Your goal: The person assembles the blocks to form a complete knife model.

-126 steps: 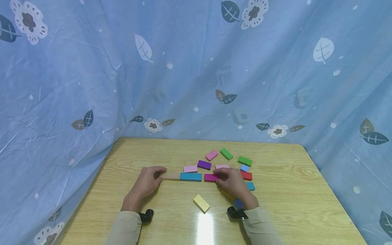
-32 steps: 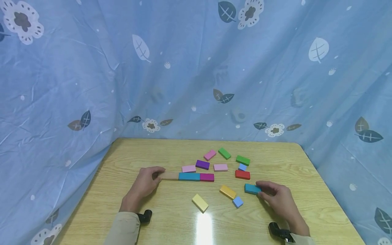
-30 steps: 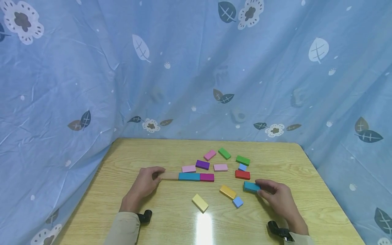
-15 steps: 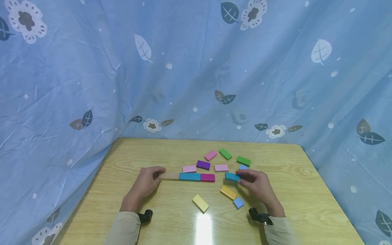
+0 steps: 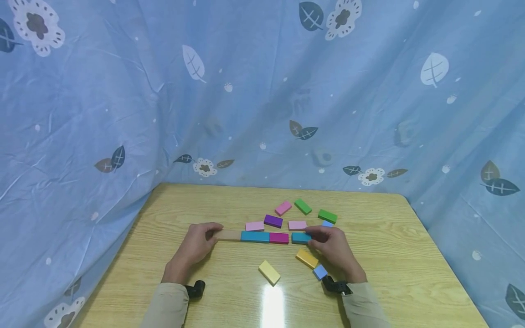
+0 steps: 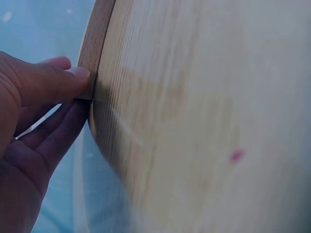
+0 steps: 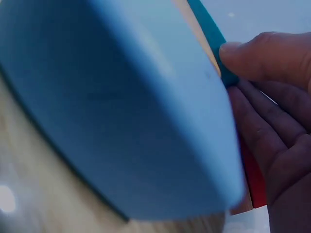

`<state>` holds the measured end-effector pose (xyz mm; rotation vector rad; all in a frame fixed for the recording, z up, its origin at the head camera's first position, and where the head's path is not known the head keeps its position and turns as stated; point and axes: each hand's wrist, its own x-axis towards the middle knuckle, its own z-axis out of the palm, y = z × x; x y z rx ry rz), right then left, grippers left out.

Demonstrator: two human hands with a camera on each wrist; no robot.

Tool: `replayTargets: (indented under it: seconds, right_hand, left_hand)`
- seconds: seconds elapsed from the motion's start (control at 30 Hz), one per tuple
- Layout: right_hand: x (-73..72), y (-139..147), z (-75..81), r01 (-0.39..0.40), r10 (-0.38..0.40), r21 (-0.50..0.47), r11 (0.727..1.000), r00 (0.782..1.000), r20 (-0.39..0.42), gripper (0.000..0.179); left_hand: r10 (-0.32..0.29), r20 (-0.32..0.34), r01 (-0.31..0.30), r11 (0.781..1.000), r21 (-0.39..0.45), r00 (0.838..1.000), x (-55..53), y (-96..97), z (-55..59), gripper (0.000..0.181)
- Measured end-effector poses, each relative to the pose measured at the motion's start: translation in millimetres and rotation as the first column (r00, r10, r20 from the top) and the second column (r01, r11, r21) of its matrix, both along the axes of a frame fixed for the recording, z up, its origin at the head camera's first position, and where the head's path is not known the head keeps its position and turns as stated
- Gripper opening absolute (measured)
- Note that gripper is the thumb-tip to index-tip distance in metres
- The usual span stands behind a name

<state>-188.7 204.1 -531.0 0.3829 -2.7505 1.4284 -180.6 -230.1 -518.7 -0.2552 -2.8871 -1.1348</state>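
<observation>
Curtain, blue, leaves and flowers, across the upper frame. Below it, the wood-grained table.

Left hand, left of centre: thumb and fingers pinch the left end of the tan block. Right hand, right of centre: thumb and fingers grip the right end of the teal block.

Longest piece, the bright blue block, sits mid-frame, end to end with tan on its left and the magenta block on its right. Teal lies just right of magenta, apart from it, long edges nearly parallel.

Step in hand, as I judge it: closing teal onto magenta. Best slid low and leftward, with a light push; too much could buckle the joints. My left pinch should serve as the stop. Pale pink block just above teal, orange block just below: knuckles could knock either.

Right wrist view mostly blocked by a blurred blue shape; better to judge by the head view.

Smallest thing, the gap: meet it square, ease off at first contact.
</observation>
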Motion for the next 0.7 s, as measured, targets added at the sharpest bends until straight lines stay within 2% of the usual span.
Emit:
replayTargets:
  seconds: [0.2, 0.47, 0.7]
  right_hand:
    - [-0.7, -8, 4.5, 0.01, -0.007, 0.112, 0.994, 1.0, -0.028, 0.035]
    - [0.0, -15, 6.7, 0.01, -0.012, 0.118, 0.993, 1.0, 0.019, 0.034]
    - [-1.1, -16, 5.3, 0.005, -0.007, 0.124, 0.992, 1.0, 0.016, 0.033]
  left_hand:
    - [-0.001, 0.002, 0.001, 1.0, 0.001, 1.0, 0.6, -0.2, -0.5, 0.036]
    - [0.0, -0.021, 0.0, 1.0, -0.011, 1.0, 1.2, -1.0, -0.9, 0.037]
    - [-0.006, -0.022, 0.006, 1.0, -0.004, 1.0, 1.3, -0.8, -0.8, 0.036]
